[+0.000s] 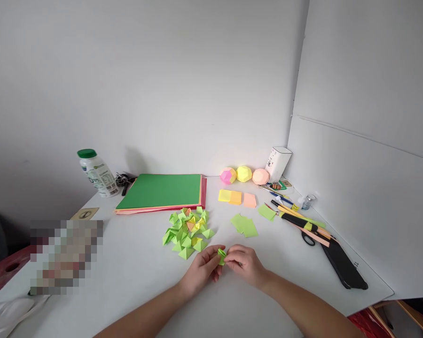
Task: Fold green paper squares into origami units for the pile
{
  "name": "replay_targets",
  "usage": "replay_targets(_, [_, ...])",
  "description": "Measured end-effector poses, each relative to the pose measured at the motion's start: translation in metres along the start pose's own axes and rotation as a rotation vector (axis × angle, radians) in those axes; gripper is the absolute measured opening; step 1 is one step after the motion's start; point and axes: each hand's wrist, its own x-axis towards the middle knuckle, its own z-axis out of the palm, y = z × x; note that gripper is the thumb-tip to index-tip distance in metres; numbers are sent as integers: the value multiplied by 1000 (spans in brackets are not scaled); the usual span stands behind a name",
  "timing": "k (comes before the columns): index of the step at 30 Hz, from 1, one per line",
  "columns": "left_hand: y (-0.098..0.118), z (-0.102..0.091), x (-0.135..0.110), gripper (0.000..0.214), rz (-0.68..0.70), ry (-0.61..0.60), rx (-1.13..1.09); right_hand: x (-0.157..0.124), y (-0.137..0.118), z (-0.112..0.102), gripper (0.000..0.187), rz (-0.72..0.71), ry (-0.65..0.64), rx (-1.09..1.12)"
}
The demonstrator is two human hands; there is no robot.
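A small piece of folded green paper [222, 257] is between my two hands, above the front middle of the table. My left hand [205, 265] grips it from the left, thumb in front. From the right, the fingertips of my right hand [245, 264] pinch its edge. Just beyond my left hand lies a pile of folded paper units [183, 234], mostly light green with a few yellow and orange ones. Flat green paper squares [245, 225] lie past my right hand, and another green square [267, 212] sits farther right.
Coloured sheets [165, 190] are stacked at the back. Yellow, orange and pink note pads [249, 200] lie before several faceted paper balls [244, 173]. A white box [278, 164] stands in the corner. Scissors [308, 238] and a black phone [343, 265] lie right; a white bottle [97, 174] stands left.
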Motion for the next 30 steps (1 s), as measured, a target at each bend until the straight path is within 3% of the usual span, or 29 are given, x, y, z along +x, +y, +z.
replay_targets(5, [-1,-2,1,48,37,-26,33,2,-1,-3,18,73,-25,88])
replay_targets(12, [0,-4,0,44,65,-100,51,0,-1,2,19,421,-2,432])
replay_targets(19, [2,-3,-3,41,76,-128,87,2,-4,2,25,630,23,622])
replay_targets(30, [-4,-8,-5,40,87,-86,134,3,-5,2,27,684,22,680])
